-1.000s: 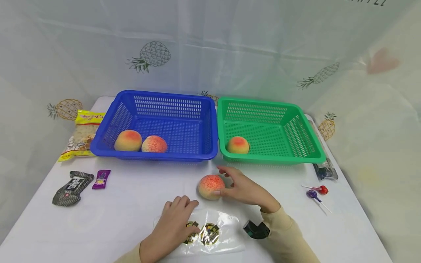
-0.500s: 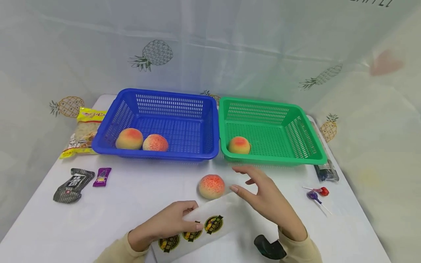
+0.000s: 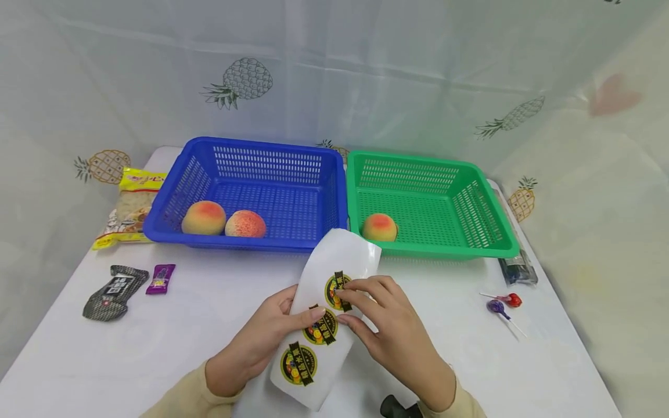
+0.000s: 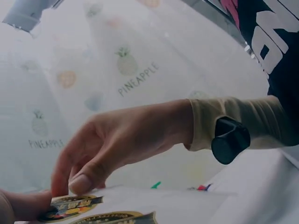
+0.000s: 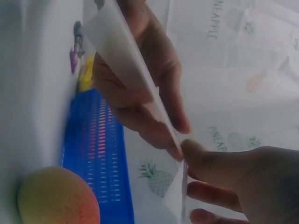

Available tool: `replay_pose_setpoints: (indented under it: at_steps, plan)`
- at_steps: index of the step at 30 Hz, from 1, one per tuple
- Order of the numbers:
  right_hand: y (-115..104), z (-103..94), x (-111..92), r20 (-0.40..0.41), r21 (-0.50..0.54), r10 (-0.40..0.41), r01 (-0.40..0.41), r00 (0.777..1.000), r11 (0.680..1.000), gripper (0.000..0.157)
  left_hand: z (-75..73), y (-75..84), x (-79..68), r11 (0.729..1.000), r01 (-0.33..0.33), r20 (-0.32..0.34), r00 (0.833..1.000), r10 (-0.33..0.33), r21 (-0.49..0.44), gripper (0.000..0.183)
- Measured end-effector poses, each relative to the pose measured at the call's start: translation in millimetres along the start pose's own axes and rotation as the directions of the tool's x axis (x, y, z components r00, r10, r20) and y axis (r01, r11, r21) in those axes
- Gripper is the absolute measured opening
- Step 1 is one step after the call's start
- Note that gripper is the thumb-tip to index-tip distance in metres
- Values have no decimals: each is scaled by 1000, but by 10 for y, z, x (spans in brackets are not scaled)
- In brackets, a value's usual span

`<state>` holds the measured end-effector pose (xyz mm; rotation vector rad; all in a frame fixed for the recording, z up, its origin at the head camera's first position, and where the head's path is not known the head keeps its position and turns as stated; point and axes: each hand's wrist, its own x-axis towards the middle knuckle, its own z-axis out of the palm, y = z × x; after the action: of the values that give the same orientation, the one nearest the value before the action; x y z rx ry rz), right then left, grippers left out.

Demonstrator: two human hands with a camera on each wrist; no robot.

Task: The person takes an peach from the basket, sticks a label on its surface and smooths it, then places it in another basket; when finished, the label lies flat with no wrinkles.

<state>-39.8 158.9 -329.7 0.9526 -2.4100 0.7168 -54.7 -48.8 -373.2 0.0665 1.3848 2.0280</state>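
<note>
My left hand [image 3: 256, 339] grips a white sheet of stickers [image 3: 340, 247], thumb on the front and fingers behind it. Round black-and-yellow fruit stickers [image 3: 299, 363] run along the sheet, which is raised and tilted above the table. The bent fingers of my right hand [image 3: 394, 325] touch the sheet around the upper sticker; thumb and forefinger stand a little apart. In the right wrist view, the left hand [image 5: 140, 98] shows behind the sheet's edge. A peach [image 5: 58, 198] lies on the table there; in the head view the sheet and right hand hide most or all of it.
A blue basket [image 3: 272, 244] holds two peaches. Beside it a green basket [image 3: 434, 251] holds one peach [image 3: 380, 227]. Snack packets [image 3: 133, 209], a black wrapper [image 3: 115, 293] and a purple candy [image 3: 160, 278] lie left. Two lollipops [image 3: 499, 307] lie right.
The left hand has picked the sticker sheet up off the table and turned it upright. My right hand has left the peach, swung right, then come back in to the stickers.
</note>
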Motion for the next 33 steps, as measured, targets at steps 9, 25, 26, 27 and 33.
replay_pose_setpoints:
  at_steps: [9,25,26,27,33]
  plan:
    - [76,-15,-12,57,45,-47,45,997,998,36,-54,69,2,1000,10,111,994,-7,-28,49]
    - [122,-2,19,-53,160,-140,147,989,976,24,-74,121,-12,993,-67,106,993,56,101,48]
    - [120,-3,24,-72,164,-144,155,987,974,21,-80,119,-10,992,-61,107,993,50,107,49]
    - [117,-8,32,-94,167,-146,160,985,973,19,-88,114,-7,992,-52,108,993,40,116,49]
    - [52,-154,107,-214,240,-92,143,972,960,14,-164,42,-18,981,9,161,986,-40,191,43]
